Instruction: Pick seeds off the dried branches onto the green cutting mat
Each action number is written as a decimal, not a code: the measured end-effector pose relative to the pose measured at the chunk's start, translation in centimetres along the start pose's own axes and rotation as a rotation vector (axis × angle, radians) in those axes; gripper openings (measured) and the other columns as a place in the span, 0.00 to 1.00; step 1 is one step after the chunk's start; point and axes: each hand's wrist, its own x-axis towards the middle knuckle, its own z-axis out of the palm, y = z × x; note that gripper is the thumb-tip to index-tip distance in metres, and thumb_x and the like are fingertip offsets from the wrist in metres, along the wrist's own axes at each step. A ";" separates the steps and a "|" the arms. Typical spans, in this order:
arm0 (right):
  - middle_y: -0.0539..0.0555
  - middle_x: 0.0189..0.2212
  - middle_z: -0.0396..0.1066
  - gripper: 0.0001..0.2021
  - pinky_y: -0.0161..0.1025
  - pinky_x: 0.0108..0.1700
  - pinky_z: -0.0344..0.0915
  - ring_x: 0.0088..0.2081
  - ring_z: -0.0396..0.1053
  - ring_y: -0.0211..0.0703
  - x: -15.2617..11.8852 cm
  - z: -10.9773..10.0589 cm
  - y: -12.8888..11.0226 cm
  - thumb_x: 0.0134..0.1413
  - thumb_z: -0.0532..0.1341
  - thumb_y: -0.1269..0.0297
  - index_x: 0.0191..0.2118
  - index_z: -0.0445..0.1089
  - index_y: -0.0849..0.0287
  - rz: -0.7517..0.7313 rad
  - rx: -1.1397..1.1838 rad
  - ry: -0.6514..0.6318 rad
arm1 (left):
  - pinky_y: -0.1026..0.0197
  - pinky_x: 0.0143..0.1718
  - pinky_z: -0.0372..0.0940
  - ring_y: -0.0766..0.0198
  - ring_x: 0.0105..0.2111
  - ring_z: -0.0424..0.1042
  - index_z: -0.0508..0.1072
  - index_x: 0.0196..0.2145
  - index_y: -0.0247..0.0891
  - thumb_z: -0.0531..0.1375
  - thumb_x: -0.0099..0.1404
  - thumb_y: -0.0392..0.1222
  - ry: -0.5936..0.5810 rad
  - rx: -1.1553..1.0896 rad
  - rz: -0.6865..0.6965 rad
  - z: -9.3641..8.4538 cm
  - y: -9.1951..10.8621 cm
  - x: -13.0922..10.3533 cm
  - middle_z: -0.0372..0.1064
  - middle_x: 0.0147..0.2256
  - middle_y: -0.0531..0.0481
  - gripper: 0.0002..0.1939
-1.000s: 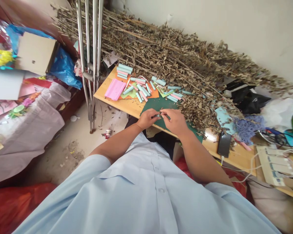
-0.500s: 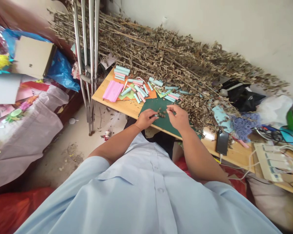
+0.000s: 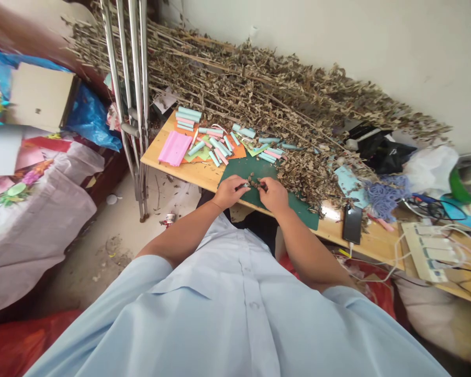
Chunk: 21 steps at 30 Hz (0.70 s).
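My left hand (image 3: 231, 192) is closed at the near edge of the green mat (image 3: 265, 166), pinching a small pale tube-like piece (image 3: 245, 184) whose far part is hidden by the fingers. Brown dried plant bits (image 3: 254, 180) lie on the mat between my two hands. At the right side of these bits is my right hand (image 3: 273, 195), its thumb and fingers pinched together. What sits between those fingertips is too small to tell. Rolled blue and pink paper tubes (image 3: 220, 146) lie beyond the hands to the left.
A long heap of dried leafy stalks (image 3: 259, 84) covers the back of the table. Pink folded paper (image 3: 175, 148) lies at the left end, beside metal crutches (image 3: 135, 104). To the right are a phone (image 3: 352, 224), blue yarn (image 3: 387, 196) and a power strip (image 3: 426, 251) with cables.
My right hand has moved left and down to the dried bits, nearer my left hand. The left hand keeps its pinch. The whole view has shifted slightly.
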 end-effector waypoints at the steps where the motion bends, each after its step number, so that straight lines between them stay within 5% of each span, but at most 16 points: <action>1: 0.58 0.42 0.78 0.13 0.48 0.48 0.69 0.43 0.73 0.52 -0.1 0.0 0.0 0.56 0.61 0.68 0.47 0.73 0.55 -0.003 -0.004 0.003 | 0.60 0.40 0.69 0.64 0.34 0.72 0.79 0.41 0.37 0.66 0.67 0.47 0.001 0.001 -0.003 0.0 0.0 0.0 0.74 0.34 0.46 0.11; 7: 0.55 0.38 0.78 0.10 0.46 0.46 0.71 0.38 0.74 0.48 -0.3 -0.8 -0.6 0.58 0.61 0.64 0.46 0.73 0.55 0.038 0.219 0.092 | 0.59 0.40 0.69 0.63 0.36 0.73 0.79 0.42 0.37 0.66 0.67 0.47 0.002 -0.002 0.004 0.1 -0.1 -0.1 0.75 0.36 0.45 0.11; 13: 0.53 0.39 0.78 0.06 0.43 0.43 0.71 0.38 0.74 0.45 0.0 -3.1 -3.9 0.59 0.61 0.62 0.39 0.75 0.54 -0.053 0.393 0.053 | 0.60 0.39 0.69 0.63 0.35 0.72 0.79 0.44 0.37 0.64 0.68 0.48 -0.028 -0.031 0.004 0.1 -0.3 -0.2 0.75 0.38 0.44 0.13; 21: 0.55 0.41 0.77 0.09 0.45 0.51 0.70 0.45 0.74 0.48 0.5 -4.6 -6.1 0.63 0.57 0.67 0.39 0.75 0.54 -0.223 0.271 -0.088 | 0.60 0.38 0.68 0.64 0.34 0.71 0.80 0.44 0.37 0.63 0.69 0.50 -0.043 -0.042 -0.004 0.0 -0.2 -0.2 0.75 0.38 0.44 0.15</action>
